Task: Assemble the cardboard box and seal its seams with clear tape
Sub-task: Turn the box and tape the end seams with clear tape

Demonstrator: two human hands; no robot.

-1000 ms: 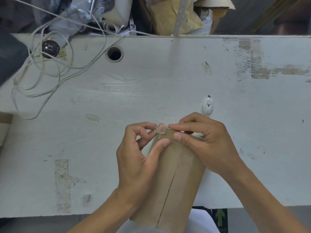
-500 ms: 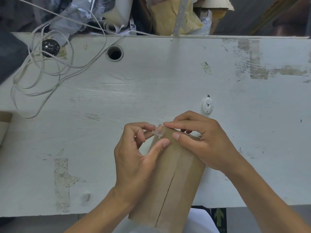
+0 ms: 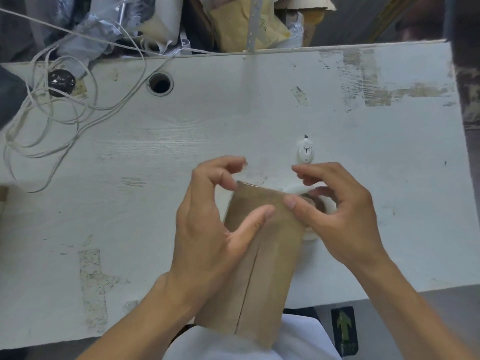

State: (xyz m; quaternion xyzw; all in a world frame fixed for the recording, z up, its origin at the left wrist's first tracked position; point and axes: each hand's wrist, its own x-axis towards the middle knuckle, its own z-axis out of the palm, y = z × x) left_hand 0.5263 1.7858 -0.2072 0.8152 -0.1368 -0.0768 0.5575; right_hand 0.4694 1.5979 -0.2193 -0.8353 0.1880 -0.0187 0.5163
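A brown cardboard box [image 3: 262,268] leans from my lap onto the front edge of the white table [image 3: 233,120], its centre seam facing up. My left hand [image 3: 205,229] clasps the box's left side, with the thumb flat on the top face and the fingers curled over the far edge. My right hand [image 3: 345,216] presses its thumb on the far right corner, fingers bent behind the box end. A tape roll [image 3: 313,200] lies on the table, mostly hidden under my right hand. I cannot make out any clear tape between my fingers.
A small white cutter [image 3: 306,152] lies just beyond my hands. Loose white cable [image 3: 52,120] sprawls over the table's left part, near a black lump [image 3: 61,81] and a round cable hole [image 3: 160,84]. Bags and cardboard [image 3: 233,22] pile up behind the table.
My fingertips, pinched together on a bit of tape at the box's far edge, have spread apart. The box end is uncovered and the tape roll shows under my right hand.
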